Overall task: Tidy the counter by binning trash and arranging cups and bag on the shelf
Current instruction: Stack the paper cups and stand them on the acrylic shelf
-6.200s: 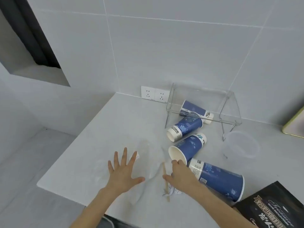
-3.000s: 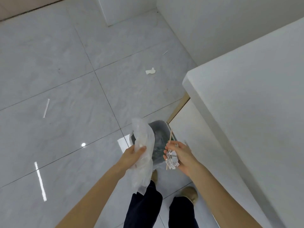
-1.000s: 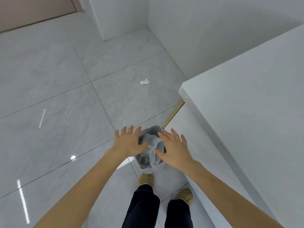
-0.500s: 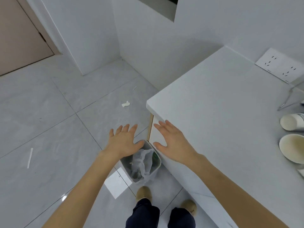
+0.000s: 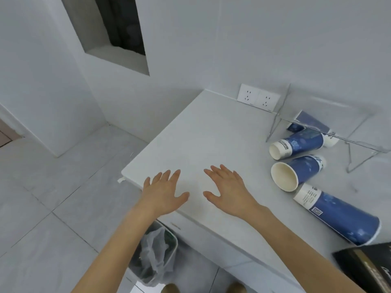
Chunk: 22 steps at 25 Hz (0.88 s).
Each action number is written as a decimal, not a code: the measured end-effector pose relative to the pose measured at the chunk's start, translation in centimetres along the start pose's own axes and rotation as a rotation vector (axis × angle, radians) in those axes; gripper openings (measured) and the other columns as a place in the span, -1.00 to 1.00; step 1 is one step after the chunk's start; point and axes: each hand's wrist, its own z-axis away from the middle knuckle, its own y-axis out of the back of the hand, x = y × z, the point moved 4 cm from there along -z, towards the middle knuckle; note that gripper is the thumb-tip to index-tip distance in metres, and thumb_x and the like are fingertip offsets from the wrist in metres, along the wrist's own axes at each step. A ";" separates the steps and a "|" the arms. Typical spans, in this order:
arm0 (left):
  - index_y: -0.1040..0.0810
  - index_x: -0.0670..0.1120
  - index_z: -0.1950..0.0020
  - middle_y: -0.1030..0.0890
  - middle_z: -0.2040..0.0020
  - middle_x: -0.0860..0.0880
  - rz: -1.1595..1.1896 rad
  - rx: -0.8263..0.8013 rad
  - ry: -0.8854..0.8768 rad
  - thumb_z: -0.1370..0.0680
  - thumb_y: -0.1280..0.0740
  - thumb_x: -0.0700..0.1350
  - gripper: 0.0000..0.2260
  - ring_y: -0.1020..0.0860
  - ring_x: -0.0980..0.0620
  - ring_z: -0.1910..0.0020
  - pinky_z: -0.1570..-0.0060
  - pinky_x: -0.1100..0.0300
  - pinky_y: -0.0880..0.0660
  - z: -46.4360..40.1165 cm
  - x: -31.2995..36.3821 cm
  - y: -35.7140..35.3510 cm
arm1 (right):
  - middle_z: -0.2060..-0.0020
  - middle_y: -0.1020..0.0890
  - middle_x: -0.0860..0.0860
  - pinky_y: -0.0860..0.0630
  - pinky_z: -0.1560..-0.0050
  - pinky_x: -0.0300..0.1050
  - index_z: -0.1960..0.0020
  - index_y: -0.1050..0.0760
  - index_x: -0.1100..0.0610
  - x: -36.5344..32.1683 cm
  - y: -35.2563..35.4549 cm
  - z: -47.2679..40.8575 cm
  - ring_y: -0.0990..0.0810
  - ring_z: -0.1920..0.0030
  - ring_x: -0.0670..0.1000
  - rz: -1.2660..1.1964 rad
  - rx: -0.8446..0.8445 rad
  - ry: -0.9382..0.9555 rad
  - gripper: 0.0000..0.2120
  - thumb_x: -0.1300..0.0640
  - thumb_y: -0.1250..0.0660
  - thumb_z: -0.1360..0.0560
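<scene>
Both hands empty, fingers spread: left hand (image 5: 164,192) over the counter's (image 5: 211,132) front-left edge, right hand (image 5: 227,190) just inboard of it. Neither touches anything.

Bin (image 5: 155,248) sits on the floor below that front edge, with crumpled plastic in it. Binning looks done; cups and bag remain.

Four blue cups, all on their sides towards the counter's right side: cup A (image 5: 296,144) and cup B (image 5: 298,172) with mouths facing left, cup C (image 5: 338,214) nearest the front edge, cup D (image 5: 306,123) lying under the shelf (image 5: 330,115). Bag (image 5: 368,269) at the front-right corner, partly out of frame.

Risks, as I judge them:
- Lying cups roll. Nudge B and it hits A or C; C could go off the front edge.
- Thin paper walls: squeezing near the rim will crush them.
- Shelf is clear plastic on wire legs, edges hard to see. Pulling D out may knock a leg and shift the whole thing.
- Bag overhang at that corner can't be told; an elbow could drag it off.
</scene>
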 end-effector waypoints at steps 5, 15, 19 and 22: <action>0.08 0.01 -0.48 -0.06 -0.54 -0.07 0.017 0.028 -0.140 -0.53 -0.10 0.16 -0.39 -0.04 -0.06 -0.51 -0.48 -0.07 0.02 -2.3 8.3 -0.7 | -0.52 -0.07 -0.01 0.13 -0.50 0.07 -0.47 -0.03 0.00 7.2 2.9 2.4 0.08 -0.52 0.02 -0.006 0.081 -0.081 -0.46 -0.02 -0.14 -0.55; 0.05 -0.01 -0.48 -0.12 -0.52 -0.06 0.082 0.045 -0.340 -0.54 -0.19 0.04 -0.39 -0.22 -0.08 -0.44 -0.39 0.03 -0.24 -6.0 21.1 -2.2 | -0.51 -0.12 0.02 0.03 -0.50 0.04 -0.46 -0.06 0.01 20.1 8.1 7.0 -0.01 -0.51 0.05 0.022 0.139 -0.195 -0.43 -0.01 -0.20 -0.53; 0.06 0.00 -0.48 -0.06 -0.53 -0.05 0.098 0.045 -0.374 -0.53 -0.23 -0.01 -0.37 -0.19 -0.09 -0.45 -0.39 0.02 -0.25 -7.9 24.7 -4.3 | -0.48 -0.18 0.07 -0.07 -0.48 0.01 -0.46 -0.04 0.05 24.2 7.2 8.8 -0.14 -0.48 0.09 0.031 0.012 -0.244 -0.38 -0.03 -0.24 -0.51; 0.07 -0.02 -0.48 -0.04 -0.54 -0.07 0.058 0.025 -0.372 -0.52 -0.25 -0.05 -0.35 -0.15 -0.11 -0.47 -0.41 -0.01 -0.21 -9.6 26.5 -6.0 | -0.42 -0.29 0.09 -0.19 -0.43 0.03 -0.45 -0.04 0.05 26.2 5.8 9.4 -0.27 -0.40 0.11 0.041 -0.085 -0.274 -0.34 -0.06 -0.27 -0.47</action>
